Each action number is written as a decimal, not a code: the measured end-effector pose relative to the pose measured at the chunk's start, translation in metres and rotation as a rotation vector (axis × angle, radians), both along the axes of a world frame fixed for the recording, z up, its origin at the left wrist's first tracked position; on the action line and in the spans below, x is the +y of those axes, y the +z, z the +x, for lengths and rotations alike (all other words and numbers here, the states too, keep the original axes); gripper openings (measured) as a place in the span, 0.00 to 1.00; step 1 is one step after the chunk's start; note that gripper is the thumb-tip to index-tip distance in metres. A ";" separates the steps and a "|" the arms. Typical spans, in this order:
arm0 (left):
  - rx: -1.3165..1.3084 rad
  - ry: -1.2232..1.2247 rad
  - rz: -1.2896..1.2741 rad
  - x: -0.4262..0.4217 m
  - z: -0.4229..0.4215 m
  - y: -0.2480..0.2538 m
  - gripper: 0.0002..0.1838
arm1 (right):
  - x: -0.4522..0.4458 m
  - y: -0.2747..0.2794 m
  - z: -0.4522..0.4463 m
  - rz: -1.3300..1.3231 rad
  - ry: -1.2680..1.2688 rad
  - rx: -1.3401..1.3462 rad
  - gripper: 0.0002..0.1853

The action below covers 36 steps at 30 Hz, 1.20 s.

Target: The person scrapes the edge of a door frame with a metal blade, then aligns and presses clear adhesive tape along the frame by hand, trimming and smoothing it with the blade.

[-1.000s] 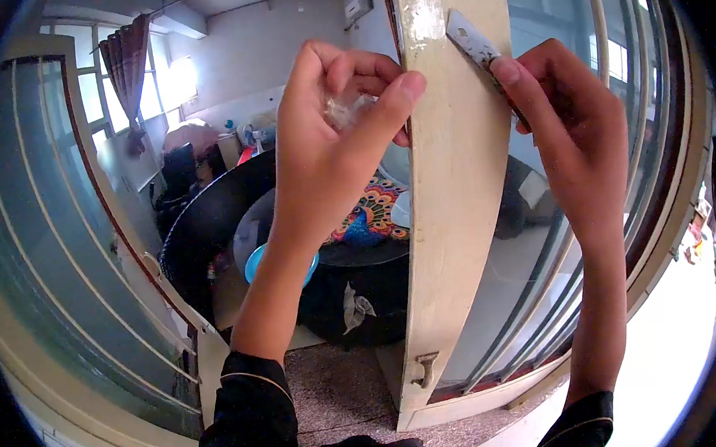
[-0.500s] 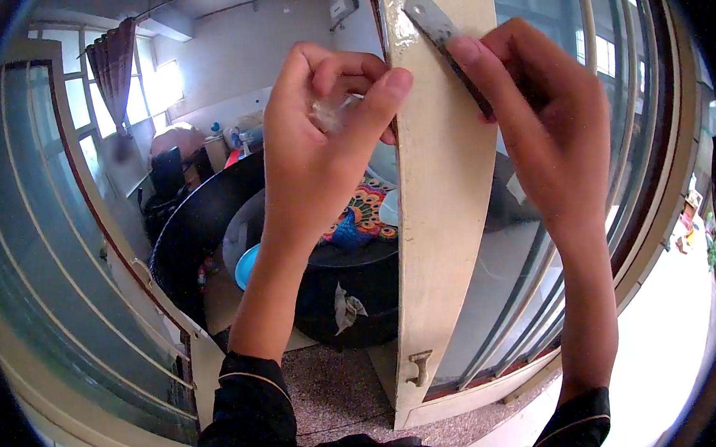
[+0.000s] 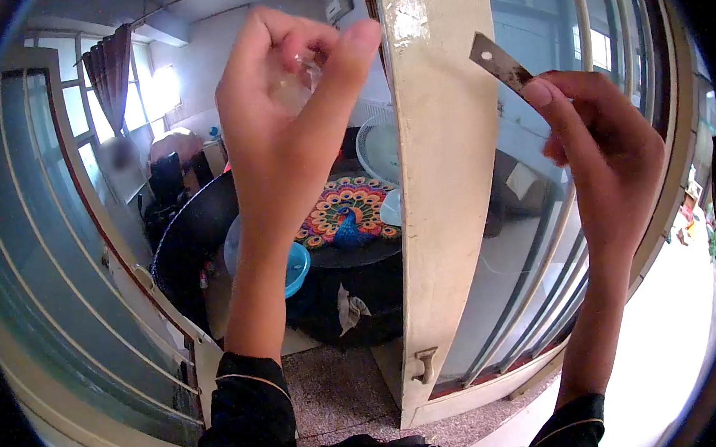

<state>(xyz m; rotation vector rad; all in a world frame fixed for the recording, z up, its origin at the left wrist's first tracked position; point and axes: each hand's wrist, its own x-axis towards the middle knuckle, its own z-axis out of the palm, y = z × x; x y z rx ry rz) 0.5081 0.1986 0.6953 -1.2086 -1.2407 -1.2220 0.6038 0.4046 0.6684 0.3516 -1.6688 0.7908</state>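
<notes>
My right hand (image 3: 607, 143) pinches a flat metal strip (image 3: 491, 58) with a round hole near its upper end and dark stains. The strip slants up to the left, beside the cream wooden door (image 3: 445, 177) and apart from it as far as I can see. My left hand (image 3: 263, 139) is raised left of the door's edge, fingers curled round a crumpled clear film-like piece (image 3: 291, 92). A shiny wet-looking patch (image 3: 407, 16) shows high on the door, level with my left hand.
Behind the opening stand a dark round table with a peacock picture (image 3: 348, 224), a blue basin (image 3: 297, 268) and a mesh cover (image 3: 380, 148). The door has a metal handle (image 3: 424, 365) low down. Barred glass panels (image 3: 72, 241) flank both sides. A person (image 3: 177, 148) is far back.
My right hand has moved right and down, taking the metal strip away from the door's face. My left hand has moved left and up, away from the door's edge, still curled.
</notes>
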 end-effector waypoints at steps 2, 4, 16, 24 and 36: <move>0.018 0.155 0.049 0.023 0.026 0.011 0.10 | 0.001 -0.003 -0.002 -0.003 0.062 0.014 0.12; 0.035 0.310 0.099 0.025 0.028 0.019 0.09 | 0.004 -0.006 -0.005 0.025 0.093 0.053 0.12; 0.366 0.785 -0.450 0.012 0.042 0.030 0.09 | 0.018 -0.021 -0.003 -0.100 0.305 0.010 0.09; 0.399 0.858 -0.499 0.018 0.047 0.043 0.10 | 0.021 -0.028 -0.007 -0.121 0.543 0.027 0.16; 0.156 0.297 -0.277 -0.004 0.023 0.051 0.12 | -0.001 -0.008 -0.035 -0.072 0.536 0.074 0.10</move>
